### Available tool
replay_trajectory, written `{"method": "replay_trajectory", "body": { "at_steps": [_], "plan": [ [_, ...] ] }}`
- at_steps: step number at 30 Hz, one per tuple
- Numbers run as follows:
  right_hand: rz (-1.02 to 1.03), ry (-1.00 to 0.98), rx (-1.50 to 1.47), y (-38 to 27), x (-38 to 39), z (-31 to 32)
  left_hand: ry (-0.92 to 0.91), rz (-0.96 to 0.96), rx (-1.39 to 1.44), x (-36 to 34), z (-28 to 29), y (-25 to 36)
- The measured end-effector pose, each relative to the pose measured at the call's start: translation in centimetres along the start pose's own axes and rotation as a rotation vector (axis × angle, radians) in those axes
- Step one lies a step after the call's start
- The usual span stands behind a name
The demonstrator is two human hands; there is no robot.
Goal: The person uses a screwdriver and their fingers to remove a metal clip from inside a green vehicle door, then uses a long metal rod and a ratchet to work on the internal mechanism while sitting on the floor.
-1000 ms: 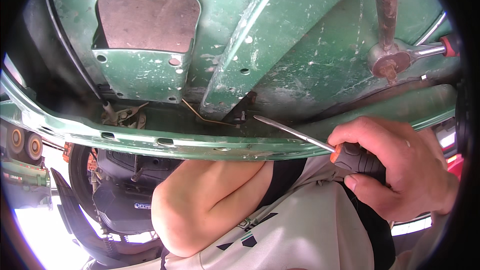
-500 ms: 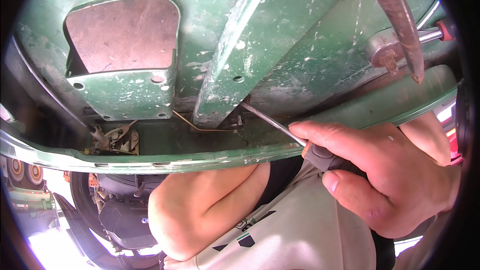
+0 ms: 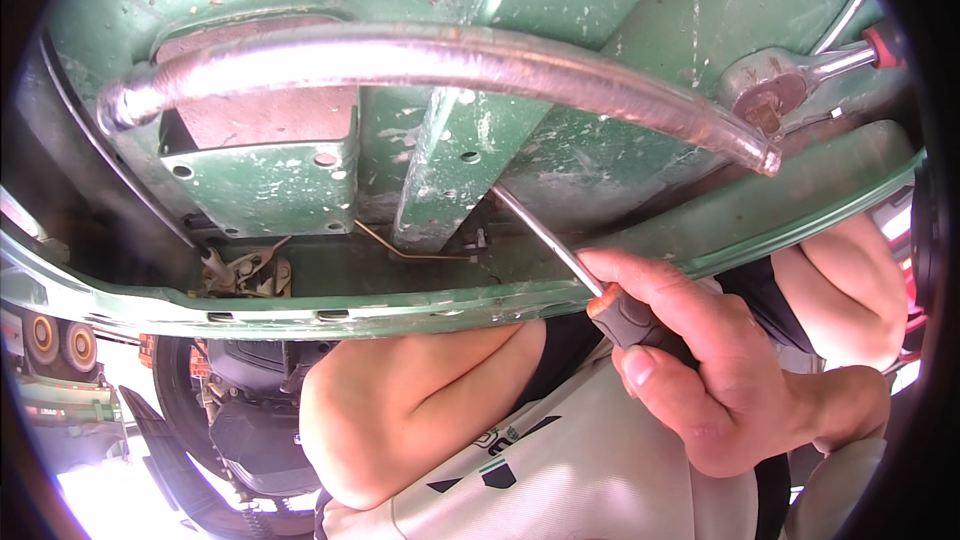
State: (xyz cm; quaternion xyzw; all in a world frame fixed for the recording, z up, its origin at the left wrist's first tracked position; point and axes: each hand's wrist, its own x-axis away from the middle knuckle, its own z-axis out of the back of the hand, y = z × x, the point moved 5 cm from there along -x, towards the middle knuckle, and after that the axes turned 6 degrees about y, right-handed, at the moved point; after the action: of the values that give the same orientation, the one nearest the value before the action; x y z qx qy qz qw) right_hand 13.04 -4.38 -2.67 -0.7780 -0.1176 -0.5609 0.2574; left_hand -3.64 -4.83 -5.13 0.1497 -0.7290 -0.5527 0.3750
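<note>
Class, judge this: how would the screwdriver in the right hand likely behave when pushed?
The screwdriver is probably stiff, since its metal shank looks straight. Its matte-looking dark handle seems unlikely to slip in the right hand.

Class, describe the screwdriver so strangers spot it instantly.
Find the green panel and long rim below. Right of centre, the right grip holds the screwdriver over that rim. Unlike the thick curved bar above, it has a slim straight shaft and orange collar.

screwdriver handle [image 3: 632,318]: partly hidden | red ratchet grip [image 3: 885,45]: cut off, right
</note>
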Motion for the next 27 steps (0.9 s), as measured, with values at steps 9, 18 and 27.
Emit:
{"method": "replay_trajectory", "body": {
  "at_steps": [9,18,27],
  "plan": [
    [-0.454,-0.297,0.442,-3.4,-2.7,3.0,0.029,-0.142,-0.087,0.8,-0.4,0.0],
    [-0.666,-0.127,-0.127,-4.5,-2.2,0.5,0.019,-0.179,-0.141,0.8,-0.1,0.5],
    [-0.484,-0.053,0.170,-4.7,-3.3,2.7,-0.130,-0.192,-0.015,0.5,-2.0,-2.5]
  ]
}}
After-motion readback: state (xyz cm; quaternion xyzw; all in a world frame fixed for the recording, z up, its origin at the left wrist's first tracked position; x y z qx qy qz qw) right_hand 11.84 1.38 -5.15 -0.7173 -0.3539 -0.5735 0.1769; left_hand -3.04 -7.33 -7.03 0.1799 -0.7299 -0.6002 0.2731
